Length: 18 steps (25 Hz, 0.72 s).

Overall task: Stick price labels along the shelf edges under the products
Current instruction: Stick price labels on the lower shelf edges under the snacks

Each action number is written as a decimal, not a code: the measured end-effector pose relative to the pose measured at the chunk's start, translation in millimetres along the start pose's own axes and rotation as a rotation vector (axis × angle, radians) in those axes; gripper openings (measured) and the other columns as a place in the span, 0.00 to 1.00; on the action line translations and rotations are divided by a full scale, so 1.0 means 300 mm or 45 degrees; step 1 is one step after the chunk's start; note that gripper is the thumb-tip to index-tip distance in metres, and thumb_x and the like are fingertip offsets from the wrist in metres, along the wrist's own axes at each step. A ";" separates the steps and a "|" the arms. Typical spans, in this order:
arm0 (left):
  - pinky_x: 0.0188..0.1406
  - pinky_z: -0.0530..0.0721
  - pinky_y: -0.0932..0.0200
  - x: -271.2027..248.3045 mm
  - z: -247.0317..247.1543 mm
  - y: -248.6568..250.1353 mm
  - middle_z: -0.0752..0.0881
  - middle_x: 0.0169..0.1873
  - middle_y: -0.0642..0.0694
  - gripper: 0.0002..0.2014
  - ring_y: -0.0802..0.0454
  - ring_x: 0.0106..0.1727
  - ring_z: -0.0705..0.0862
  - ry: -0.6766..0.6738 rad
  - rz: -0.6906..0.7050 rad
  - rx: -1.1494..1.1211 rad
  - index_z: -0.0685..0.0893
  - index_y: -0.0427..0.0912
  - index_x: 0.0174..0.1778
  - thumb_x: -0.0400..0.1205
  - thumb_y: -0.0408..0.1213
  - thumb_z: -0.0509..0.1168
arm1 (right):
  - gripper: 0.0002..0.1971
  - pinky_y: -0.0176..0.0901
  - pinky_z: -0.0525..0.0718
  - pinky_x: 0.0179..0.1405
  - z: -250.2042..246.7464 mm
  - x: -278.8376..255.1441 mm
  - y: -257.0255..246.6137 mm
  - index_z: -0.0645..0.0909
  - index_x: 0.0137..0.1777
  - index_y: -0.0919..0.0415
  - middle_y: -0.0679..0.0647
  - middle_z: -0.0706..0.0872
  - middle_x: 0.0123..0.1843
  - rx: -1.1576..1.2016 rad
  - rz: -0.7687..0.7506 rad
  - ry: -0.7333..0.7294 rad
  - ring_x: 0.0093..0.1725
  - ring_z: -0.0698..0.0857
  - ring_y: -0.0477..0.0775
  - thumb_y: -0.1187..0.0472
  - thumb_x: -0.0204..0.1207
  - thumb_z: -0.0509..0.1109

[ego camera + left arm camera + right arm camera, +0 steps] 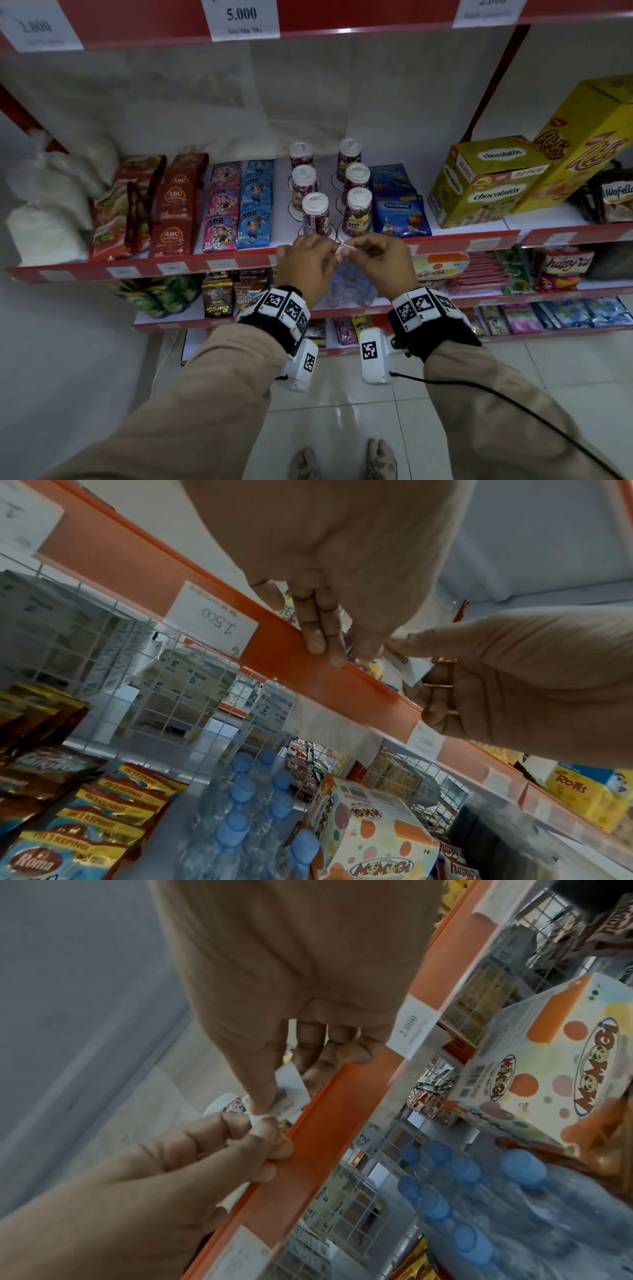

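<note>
A small white price label (343, 247) is held between both hands, just in front of the red shelf edge (239, 262) and below the purple ale-ale cups (357, 213). My left hand (329, 254) pinches the label's left corner with thumb and forefinger. My right hand (356, 252) pinches its other end. In the right wrist view the right thumb lies on the printed label (291, 1093), and the left hand (263, 1123) grips the corner against the shelf edge (318, 1137). The left wrist view shows the label (409, 666) between the left fingers (322, 634) and the right hand (514, 685).
Several white price labels (222, 264) sit along the same shelf edge, and another (483, 244) is to the right. Snack packs (253, 205) and yellow Chocolatos boxes (486, 181) fill the shelf. Water bottles (240, 804) and a Momogi box (373, 831) stand below.
</note>
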<state>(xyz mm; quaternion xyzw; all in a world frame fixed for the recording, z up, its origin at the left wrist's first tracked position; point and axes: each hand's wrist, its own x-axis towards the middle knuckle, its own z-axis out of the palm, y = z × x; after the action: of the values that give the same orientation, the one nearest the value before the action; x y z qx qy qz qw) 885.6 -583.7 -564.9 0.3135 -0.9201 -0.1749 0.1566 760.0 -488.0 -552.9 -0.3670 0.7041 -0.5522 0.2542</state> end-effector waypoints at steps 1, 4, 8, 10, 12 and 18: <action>0.47 0.58 0.54 0.001 0.000 0.000 0.82 0.53 0.52 0.08 0.48 0.58 0.76 0.000 0.000 0.005 0.82 0.50 0.52 0.83 0.46 0.61 | 0.05 0.50 0.87 0.49 -0.003 0.002 -0.002 0.87 0.45 0.70 0.63 0.90 0.40 0.049 -0.008 0.004 0.43 0.89 0.62 0.68 0.73 0.75; 0.48 0.59 0.53 0.001 0.002 0.000 0.82 0.53 0.52 0.08 0.48 0.58 0.76 -0.014 0.006 0.032 0.82 0.51 0.53 0.83 0.46 0.61 | 0.03 0.40 0.86 0.44 -0.014 0.000 0.001 0.86 0.45 0.69 0.62 0.89 0.40 0.100 -0.026 0.047 0.41 0.87 0.57 0.69 0.73 0.75; 0.51 0.61 0.52 -0.001 -0.001 -0.001 0.82 0.53 0.52 0.09 0.48 0.58 0.76 -0.021 0.007 0.030 0.82 0.50 0.53 0.84 0.47 0.61 | 0.05 0.36 0.82 0.40 -0.040 -0.001 0.030 0.86 0.47 0.62 0.52 0.87 0.38 -0.151 -0.012 -0.002 0.38 0.84 0.47 0.66 0.73 0.76; 0.52 0.61 0.52 0.000 -0.005 0.003 0.82 0.53 0.52 0.08 0.49 0.58 0.76 -0.018 0.009 0.033 0.82 0.49 0.53 0.84 0.46 0.60 | 0.02 0.37 0.79 0.40 -0.048 0.002 0.038 0.86 0.47 0.60 0.50 0.86 0.37 -0.256 -0.039 -0.015 0.36 0.82 0.45 0.65 0.75 0.74; 0.53 0.61 0.53 -0.002 -0.013 0.004 0.82 0.50 0.52 0.06 0.49 0.56 0.76 -0.011 0.023 0.052 0.80 0.49 0.51 0.83 0.45 0.61 | 0.03 0.40 0.80 0.41 -0.054 0.014 0.035 0.86 0.48 0.59 0.51 0.86 0.39 -0.290 -0.103 0.033 0.38 0.83 0.46 0.65 0.78 0.71; 0.54 0.62 0.55 -0.005 -0.030 -0.004 0.83 0.51 0.50 0.09 0.47 0.56 0.77 -0.011 0.020 0.083 0.79 0.47 0.56 0.81 0.38 0.62 | 0.07 0.50 0.77 0.51 -0.040 0.054 0.017 0.87 0.51 0.62 0.62 0.85 0.48 -0.744 -0.380 0.018 0.51 0.80 0.63 0.68 0.77 0.69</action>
<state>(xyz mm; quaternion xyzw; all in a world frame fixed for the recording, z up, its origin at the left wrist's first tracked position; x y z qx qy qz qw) 891.2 -585.6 -557.7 0.3104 -0.9284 -0.1449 0.1438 739.9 -493.2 -553.8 -0.5199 0.7729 -0.3604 0.0495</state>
